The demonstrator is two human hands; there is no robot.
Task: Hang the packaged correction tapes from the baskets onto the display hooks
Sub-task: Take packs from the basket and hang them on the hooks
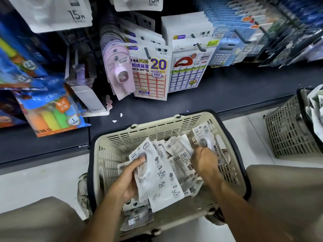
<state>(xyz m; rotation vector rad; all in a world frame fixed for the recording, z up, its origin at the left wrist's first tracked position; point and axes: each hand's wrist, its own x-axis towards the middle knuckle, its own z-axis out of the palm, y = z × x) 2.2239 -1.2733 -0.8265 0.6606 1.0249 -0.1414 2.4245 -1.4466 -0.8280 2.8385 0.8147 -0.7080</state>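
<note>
While the cream basket [111, 145] sits on the pale floor against the dark shelf base, both hands are down inside it among the loose packaged correction tapes [181, 165]. The left hand [129, 179] grips a fanned stack of packets [157, 179] near the basket's left wall, thumb pressed across the top one. The right hand [204, 159] reaches toward the far right corner, fingers curled on a packet [185, 145] there. Above the far rim, display hooks [146, 52] carry sticker sheets [150, 75] and pink tape dispensers [118, 74]. A grey basket [288, 130] stands at the right edge of the floor.
</note>
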